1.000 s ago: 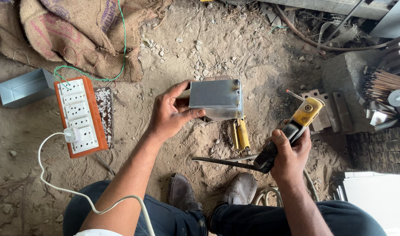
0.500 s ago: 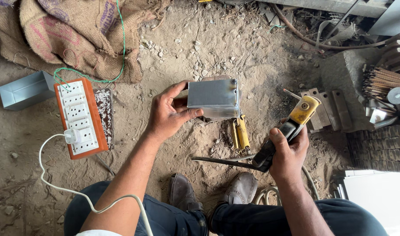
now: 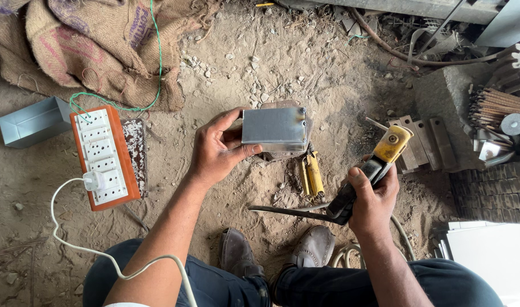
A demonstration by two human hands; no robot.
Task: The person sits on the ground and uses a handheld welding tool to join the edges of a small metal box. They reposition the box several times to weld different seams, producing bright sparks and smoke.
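Observation:
My left hand (image 3: 217, 150) grips a small grey sheet-metal box (image 3: 274, 129) by its left end and holds it above the dirt floor. A dark burn mark shows at the box's upper right corner. My right hand (image 3: 373, 199) is closed round the handle of a yellow and black electrode holder (image 3: 379, 159), which points up and to the right. A thin dark rod (image 3: 288, 211) runs left from that hand, low over the ground. A yellow-handled tool (image 3: 312, 176) lies on the floor between my two hands, just below the box.
An orange and white power strip (image 3: 103, 156) with a white plug and cord lies at the left, next to an open metal box (image 3: 35, 120). Burlap sacks (image 3: 95, 40) cover the far left. Metal strips (image 3: 419, 136), welding rods (image 3: 493, 105) and a white sheet (image 3: 493, 256) sit at the right. My shoes (image 3: 314, 247) rest below.
My left hand has turned the metal box slightly and shifted it a little. My right hand with the electrode holder has stayed nearly in place.

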